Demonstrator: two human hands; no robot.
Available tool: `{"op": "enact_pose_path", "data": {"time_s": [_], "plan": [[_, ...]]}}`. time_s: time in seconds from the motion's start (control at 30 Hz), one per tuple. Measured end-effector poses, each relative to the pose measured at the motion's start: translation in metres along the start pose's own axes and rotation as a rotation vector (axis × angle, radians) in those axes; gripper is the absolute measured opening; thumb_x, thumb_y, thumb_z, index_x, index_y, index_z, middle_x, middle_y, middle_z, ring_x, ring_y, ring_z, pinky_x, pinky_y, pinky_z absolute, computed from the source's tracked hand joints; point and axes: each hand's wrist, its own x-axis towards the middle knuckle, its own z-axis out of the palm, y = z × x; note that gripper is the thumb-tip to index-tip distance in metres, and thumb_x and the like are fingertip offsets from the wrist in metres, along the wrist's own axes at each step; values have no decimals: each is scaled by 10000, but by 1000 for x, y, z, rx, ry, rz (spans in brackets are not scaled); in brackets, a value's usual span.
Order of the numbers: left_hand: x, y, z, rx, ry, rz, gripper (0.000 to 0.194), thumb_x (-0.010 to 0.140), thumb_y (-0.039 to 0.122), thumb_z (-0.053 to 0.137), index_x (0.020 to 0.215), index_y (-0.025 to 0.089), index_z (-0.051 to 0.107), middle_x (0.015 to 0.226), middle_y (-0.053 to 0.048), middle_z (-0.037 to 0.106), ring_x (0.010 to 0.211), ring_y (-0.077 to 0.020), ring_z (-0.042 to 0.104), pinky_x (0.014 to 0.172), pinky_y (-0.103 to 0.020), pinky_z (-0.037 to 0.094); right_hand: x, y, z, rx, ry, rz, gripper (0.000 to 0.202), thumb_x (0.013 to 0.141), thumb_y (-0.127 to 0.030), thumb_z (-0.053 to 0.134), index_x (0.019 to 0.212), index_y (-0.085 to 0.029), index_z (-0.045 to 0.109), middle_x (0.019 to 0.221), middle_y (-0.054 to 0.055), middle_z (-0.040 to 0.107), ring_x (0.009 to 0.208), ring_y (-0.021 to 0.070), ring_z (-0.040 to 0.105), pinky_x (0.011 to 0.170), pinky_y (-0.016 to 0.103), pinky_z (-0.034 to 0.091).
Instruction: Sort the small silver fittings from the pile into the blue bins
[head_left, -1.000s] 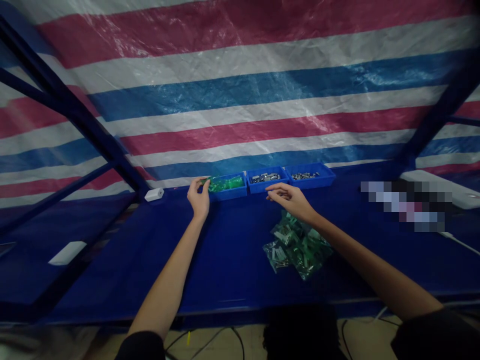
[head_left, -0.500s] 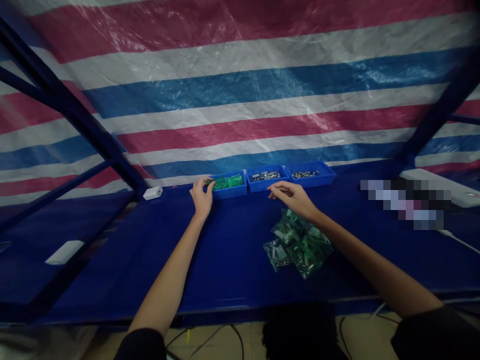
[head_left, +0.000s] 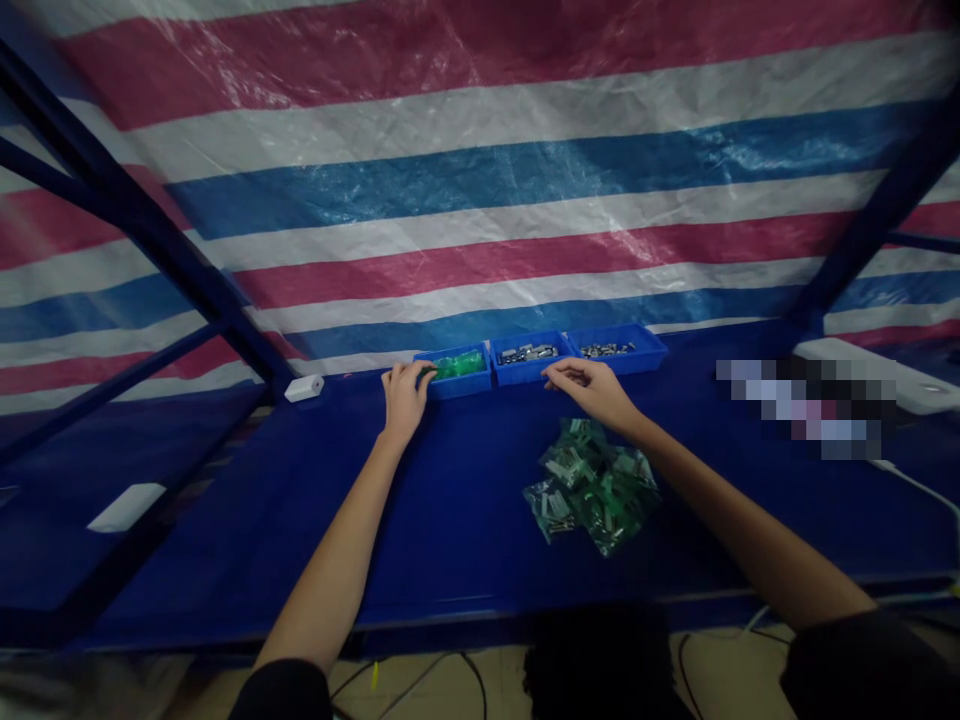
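My left hand (head_left: 405, 400) is at the left end of a blue bin (head_left: 461, 386) that holds green plastic bags (head_left: 459, 364). Its thumb and forefinger are pinched together over the bin's edge, and what lies between them is too small to make out. In front of the middle blue bin (head_left: 517, 376), with its small metal parts (head_left: 529, 354), is my right hand (head_left: 596, 392). Its fingers are curled with the tips together, and whatever they hold is hidden. Below the right hand lies a pile of filled green-tinted bags (head_left: 600, 490) with metal pieces inside.
A third blue bin (head_left: 649, 352) with small metal parts (head_left: 607, 350) adjoins the other two at the back of the blue table (head_left: 450, 530). A white adapter (head_left: 304, 388) sits left. On the right are a white box (head_left: 915, 378) and a cable (head_left: 919, 487).
My left thumb and forefinger have closed together at the bin's edge. My right hand has moved slightly to the right. The bins and the bag pile are unchanged.
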Motion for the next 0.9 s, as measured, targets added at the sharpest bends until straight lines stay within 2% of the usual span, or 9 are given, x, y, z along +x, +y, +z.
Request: {"op": "enact_pose_path", "data": {"time_s": [0.07, 0.2, 0.33, 0.4, 0.47, 0.57, 0.67, 0.73, 0.9], "plan": [[-1, 1, -1, 33, -5, -1, 184, 862, 323, 463, 896, 252, 630, 922, -47, 660, 899, -238, 528, 880, -410, 322, -1, -1, 0, -6, -4, -4, 273, 779, -421, 559, 833, -173, 658, 766, 63, 697, 732, 191, 654, 684, 317, 498], [-2, 4, -3, 123, 72, -86, 226, 846, 365, 476, 863, 226, 654, 1028, -95, 598, 1003, -282, 491, 870, -446, 336, -2, -3, 1, -29, 0, -8, 269, 787, -410, 545, 841, -172, 659, 770, 65, 700, 739, 190, 654, 668, 308, 492], [-1, 4, -4, 144, 77, -130, 191, 826, 331, 496, 827, 214, 647, 1134, -90, 581, 1065, -304, 475, 877, -466, 337, 0, -2, -3, -128, -23, -17, 272, 796, -404, 530, 861, -179, 667, 781, 54, 700, 715, 178, 646, 632, 287, 482], [-1, 5, -4, 134, 68, -105, 188, 835, 304, 477, 905, 217, 627, 1159, -87, 583, 1085, -296, 478, 894, -462, 329, 0, 2, -8, -247, -95, -19, 244, 785, -388, 541, 846, -200, 682, 805, 38, 703, 727, 174, 643, 644, 285, 479], [-1, 9, -4, 123, 57, -51, 266, 859, 298, 436, 1074, 218, 570, 1204, -95, 565, 1115, -280, 472, 916, -447, 317, 1, 7, -14, -407, -193, 11, 214, 760, -385, 567, 820, -228, 699, 822, 19, 705, 758, 181, 644, 673, 291, 476], [-3, 16, -4, 137, -19, 25, 379, 893, 323, 373, 1243, 206, 458, 1213, -106, 562, 1123, -259, 475, 941, -426, 300, 0, 13, -24, -632, -303, 118, 269, 703, -465, 614, 835, -251, 711, 844, 13, 704, 815, 209, 643, 697, 306, 473], [-4, 20, -3, 177, -100, 64, 374, 911, 335, 331, 1223, 200, 485, 1159, -97, 589, 1092, -245, 492, 949, -409, 288, -1, 15, -33, -720, -416, 210, 466, 618, -566, 657, 953, -243, 692, 888, 30, 695, 841, 219, 640, 698, 295, 475], [-4, 21, -2, 196, -110, 69, 357, 915, 333, 321, 1173, 199, 528, 1120, -92, 601, 1074, -239, 498, 936, -394, 293, -2, 15, -36, -720, -484, 258, 561, 563, -572, 696, 1006, -230, 670, 909, 40, 688, 824, 210, 641, 689, 278, 476], [-4, 18, -2, 168, -107, 63, 320, 914, 330, 336, 1071, 213, 589, 1025, -76, 626, 1008, -231, 522, 907, -387, 297, -2, 13, -37, -680, -541, 326, 434, 527, -490, 745, 850, -206, 689, 905, 49, 685, 832, 207, 635, 677, 254, 473]]}}
